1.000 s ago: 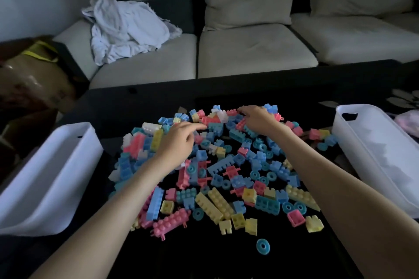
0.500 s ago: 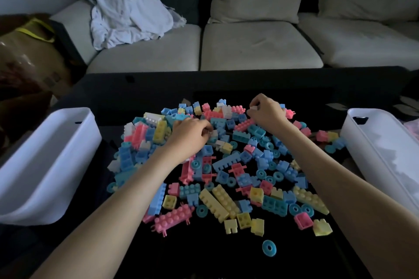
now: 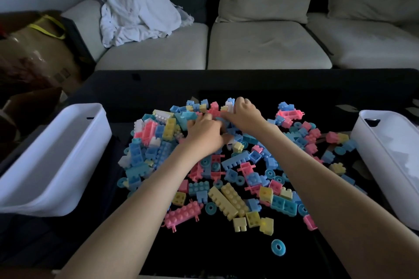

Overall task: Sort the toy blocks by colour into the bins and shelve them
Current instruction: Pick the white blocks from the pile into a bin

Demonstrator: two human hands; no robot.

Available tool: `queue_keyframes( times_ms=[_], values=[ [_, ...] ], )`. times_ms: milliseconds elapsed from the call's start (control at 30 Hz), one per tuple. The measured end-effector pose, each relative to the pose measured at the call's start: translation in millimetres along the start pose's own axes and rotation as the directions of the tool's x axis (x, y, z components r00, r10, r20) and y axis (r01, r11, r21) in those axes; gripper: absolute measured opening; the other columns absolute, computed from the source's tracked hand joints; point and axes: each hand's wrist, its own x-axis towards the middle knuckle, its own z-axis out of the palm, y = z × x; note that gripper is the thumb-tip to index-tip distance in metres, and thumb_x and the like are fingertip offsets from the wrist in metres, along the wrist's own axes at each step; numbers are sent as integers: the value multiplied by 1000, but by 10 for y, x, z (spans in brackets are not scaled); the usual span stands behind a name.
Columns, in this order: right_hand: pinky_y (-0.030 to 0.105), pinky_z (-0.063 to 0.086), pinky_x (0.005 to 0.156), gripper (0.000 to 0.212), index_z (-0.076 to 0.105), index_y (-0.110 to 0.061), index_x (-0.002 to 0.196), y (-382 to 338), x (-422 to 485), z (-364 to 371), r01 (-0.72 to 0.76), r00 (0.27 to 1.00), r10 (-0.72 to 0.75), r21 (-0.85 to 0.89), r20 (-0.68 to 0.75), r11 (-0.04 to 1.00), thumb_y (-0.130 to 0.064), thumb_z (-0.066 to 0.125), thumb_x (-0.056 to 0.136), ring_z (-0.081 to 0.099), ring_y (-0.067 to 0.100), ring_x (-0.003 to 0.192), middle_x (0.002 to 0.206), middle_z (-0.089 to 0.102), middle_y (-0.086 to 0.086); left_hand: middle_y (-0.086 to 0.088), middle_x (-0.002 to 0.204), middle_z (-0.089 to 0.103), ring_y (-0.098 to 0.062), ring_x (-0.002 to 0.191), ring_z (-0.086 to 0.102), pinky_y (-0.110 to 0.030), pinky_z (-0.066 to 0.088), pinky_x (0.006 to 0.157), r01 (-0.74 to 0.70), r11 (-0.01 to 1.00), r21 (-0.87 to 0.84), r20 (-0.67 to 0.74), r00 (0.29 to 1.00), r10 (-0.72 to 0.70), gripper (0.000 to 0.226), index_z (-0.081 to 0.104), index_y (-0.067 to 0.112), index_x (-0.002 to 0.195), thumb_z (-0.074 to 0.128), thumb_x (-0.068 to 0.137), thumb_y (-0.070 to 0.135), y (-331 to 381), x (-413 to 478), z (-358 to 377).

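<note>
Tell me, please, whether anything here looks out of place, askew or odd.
A crumpled white cloth lies heaped on the left sofa cushion, and one blue ring sits alone near the table's front edge, apart from the block pile. The left white bin also looks tilted, though the dim light makes that uncertain.

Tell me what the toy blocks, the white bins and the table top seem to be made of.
Blocks: likely moulded plastic, matt pastel, crisp studs. Left bin and right bin: probably plastic, smooth white, rounded rims, cut-out handles. Table top: dark, faintly shiny, perhaps glass; too dim to tell.
</note>
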Motion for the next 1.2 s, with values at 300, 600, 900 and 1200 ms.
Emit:
queue_keyframes(
  times_ms=[300, 600, 900, 1200],
  values=[
    [28, 43, 53, 41, 37, -11, 132, 85, -98, -106, 50, 999, -52, 118, 14, 992, -11, 50, 93, 52, 17, 63, 80, 52, 4, 0, 116, 57, -14, 105, 53, -21, 40, 83, -173, 935, -311, -313, 947, 71, 25, 60, 11, 106, 47, 97, 31, -227, -191, -105],
    [41, 52, 74, 57, 25, -14, 142, -23, -136, -66, 101, 995, -101, 38, -23, 994, -29, 54, 95, 61, 31, 89, 107, 60, 17, 7, 100, 57, -6, 88, 58, -18, 48, 75, -101, 866, -489, -294, 954, -55, 20, 51, 16, 109, 58, 92, 25, -437, -652, -163],
    [32, 42, 50, 36, 37, -13, 129, -14, -174, -59, 181, 983, -180, -51, 22, 982, -14, 51, 96, 50, 19, 58, 85, 56, 11, 2, 103, 61, -3, 49, 37, -15, 30, 45, 31, 961, -275, -52, 998, -47, 25, 58, 13, 96, 33, 96, 7, -523, -799, -201],
    [36, 43, 79, 29, 40, -10, 121, 47, -259, -91, 167, 986, -166, 70, -32, 983, -13, 48, 93, 52, 26, 89, 102, 53, 9, 7, 77, 49, -12, 78, 46, -24, 33, 70, -28, 991, -133, -92, 996, 15, 20, 53, 13, 93, 53, 93, 32, -484, -748, -63]
  ],
)
